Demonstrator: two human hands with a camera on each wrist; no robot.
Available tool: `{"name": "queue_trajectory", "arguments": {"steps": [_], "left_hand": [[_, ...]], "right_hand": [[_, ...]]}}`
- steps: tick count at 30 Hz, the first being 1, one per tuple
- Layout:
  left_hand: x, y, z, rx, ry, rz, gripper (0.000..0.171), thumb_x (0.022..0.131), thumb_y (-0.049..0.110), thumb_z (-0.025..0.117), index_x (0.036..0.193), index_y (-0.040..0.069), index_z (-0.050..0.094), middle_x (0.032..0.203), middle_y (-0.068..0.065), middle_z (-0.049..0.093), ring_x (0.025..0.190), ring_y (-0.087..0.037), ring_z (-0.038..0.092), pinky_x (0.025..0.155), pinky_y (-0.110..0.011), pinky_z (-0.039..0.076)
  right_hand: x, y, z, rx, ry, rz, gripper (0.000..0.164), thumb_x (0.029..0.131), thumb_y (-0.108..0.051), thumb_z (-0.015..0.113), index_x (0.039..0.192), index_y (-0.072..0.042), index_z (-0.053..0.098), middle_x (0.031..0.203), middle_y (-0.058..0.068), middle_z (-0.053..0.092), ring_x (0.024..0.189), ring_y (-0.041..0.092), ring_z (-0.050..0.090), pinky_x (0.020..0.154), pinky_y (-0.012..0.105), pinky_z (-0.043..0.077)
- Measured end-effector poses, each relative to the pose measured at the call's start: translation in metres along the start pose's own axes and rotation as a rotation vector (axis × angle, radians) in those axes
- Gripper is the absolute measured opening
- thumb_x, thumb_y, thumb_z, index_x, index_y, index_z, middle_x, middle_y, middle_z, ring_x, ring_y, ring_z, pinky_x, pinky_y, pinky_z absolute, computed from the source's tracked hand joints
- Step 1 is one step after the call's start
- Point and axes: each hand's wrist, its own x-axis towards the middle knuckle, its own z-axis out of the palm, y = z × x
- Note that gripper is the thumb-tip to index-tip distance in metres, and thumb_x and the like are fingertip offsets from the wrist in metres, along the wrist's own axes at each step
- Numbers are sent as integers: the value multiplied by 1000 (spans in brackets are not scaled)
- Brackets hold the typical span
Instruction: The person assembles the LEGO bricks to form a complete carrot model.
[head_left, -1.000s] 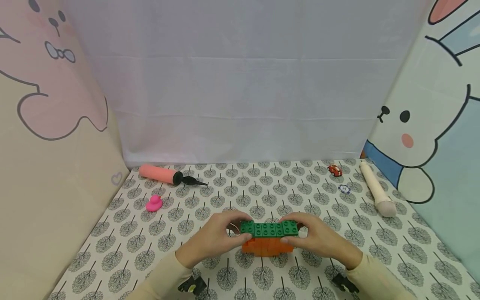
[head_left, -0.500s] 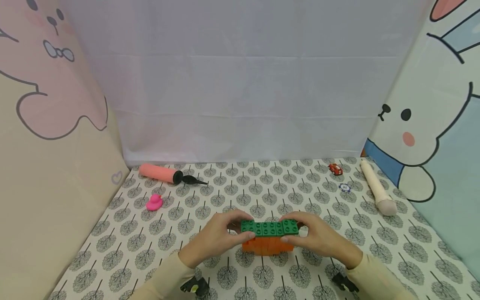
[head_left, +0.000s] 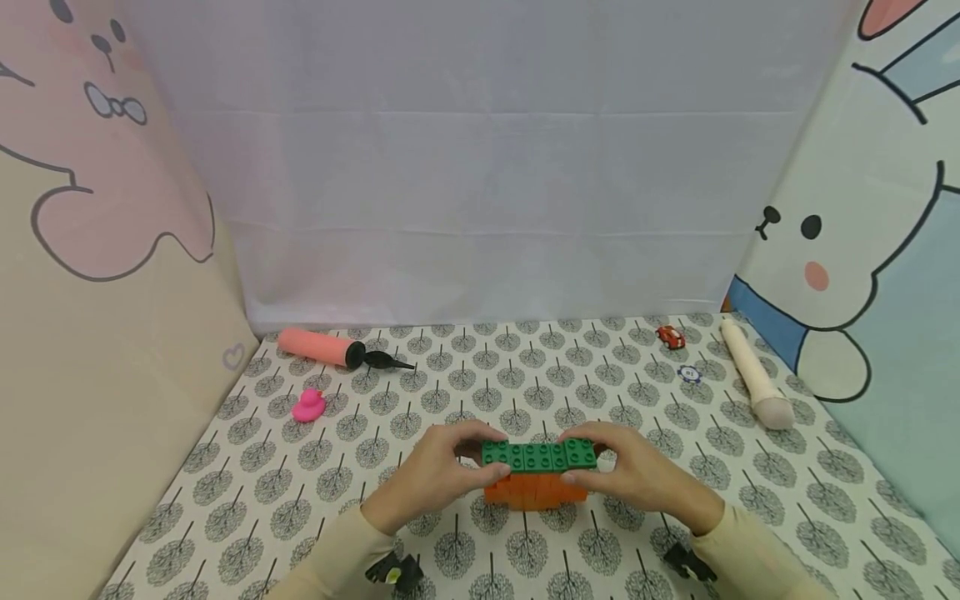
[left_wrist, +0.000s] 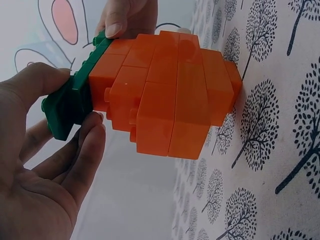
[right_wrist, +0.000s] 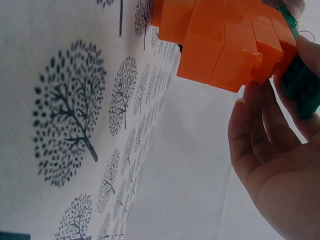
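In the middle of the near table stands a toy brick build with a stepped orange body (head_left: 534, 492) and a row of green bricks (head_left: 536, 457) along its top. My left hand (head_left: 435, 473) pinches the left end of the green row between thumb and fingers. At the opposite end, my right hand (head_left: 637, 472) grips the green row the same way. From the left wrist, the orange body (left_wrist: 165, 95) shows wide tiers, narrowing towards the tablecloth. The right wrist view has green bricks (right_wrist: 303, 90) partly hidden by the thumb, with fingertips touching the orange side.
A pink rubber duck (head_left: 308, 406) and a pink cylinder with a black end (head_left: 318, 347) are at left, beside a black tapered piece (head_left: 384, 361). Back right are a red toy car (head_left: 670, 337), a blue-white chip (head_left: 689, 374) and a cream club-shaped object (head_left: 756, 375). Tree-print cloth (head_left: 517, 400) covers the table.
My left wrist and sleeve have shifted slightly to the right. Both hands keep hold of the green row, and the build stays in practically the same place.
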Motion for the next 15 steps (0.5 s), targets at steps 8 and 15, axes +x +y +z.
{"name": "queue_trajectory", "arguments": {"steps": [8,15], "left_hand": [[1,0,0,-3,3,35,39,85,33,79,117,13,70,92,10,69,84,-8,67,82,-42,58],[1,-1,-1,80,-1,119,45,85,34,79,123,16,65,106,9,69,94,-7,65,87,-27,56]], "right_hand": [[1,0,0,0,-5,15,34,91,-29,74,122,-19,67,102,-9,67,87,6,63,77,31,55],[0,-2,1,-39,-13,70,46,90,-35,74,131,-18,62,115,-4,67,96,9,62,83,37,54]]}}
